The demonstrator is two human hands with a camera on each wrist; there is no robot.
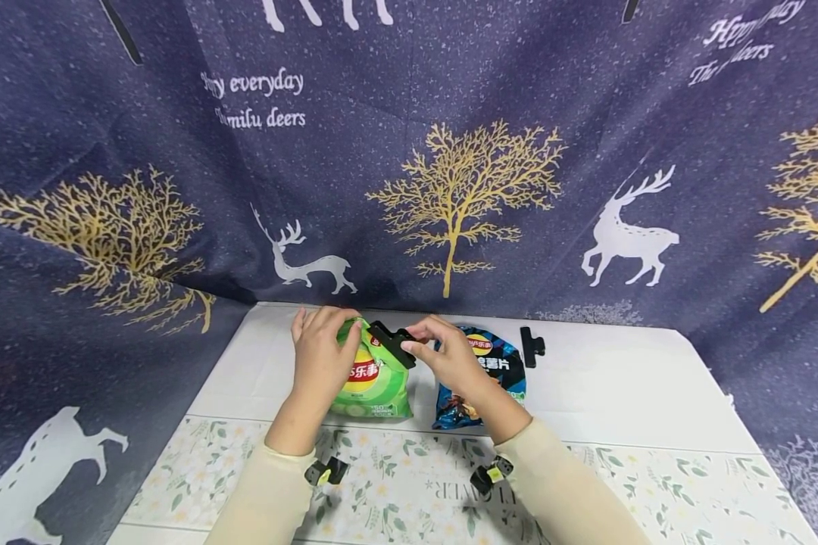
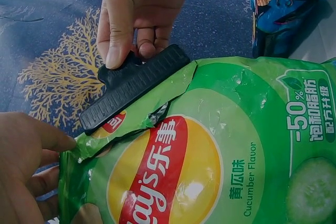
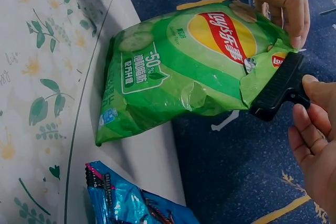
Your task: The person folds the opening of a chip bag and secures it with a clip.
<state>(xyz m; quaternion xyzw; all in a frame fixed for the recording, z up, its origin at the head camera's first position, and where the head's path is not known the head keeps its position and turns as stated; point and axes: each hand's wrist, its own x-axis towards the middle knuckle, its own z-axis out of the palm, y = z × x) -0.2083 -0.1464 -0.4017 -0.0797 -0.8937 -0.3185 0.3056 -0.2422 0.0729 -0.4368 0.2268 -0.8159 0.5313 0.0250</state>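
Observation:
A green bag of cucumber-flavour potato chips (image 1: pixel 371 393) stands on the table with its top edge folded over. Along that fold lies a black bag clip (image 2: pixel 135 87), over the edge of the bag. My right hand (image 1: pixel 453 359) pinches the clip's handle between thumb and fingers, as the right wrist view also shows. At the bag's other top corner, my left hand (image 1: pixel 323 350) holds the bag, thumb in front and fingers behind. How far the clip's jaws reach over the fold at the back is hidden.
To the right of the green bag is a blue and black chip bag (image 1: pixel 499 365), partly behind my right forearm. A second black clip (image 1: pixel 532 348) lies beyond it. A dark blue printed cloth (image 1: pixel 409 91) hangs behind the white table (image 1: pixel 627 386).

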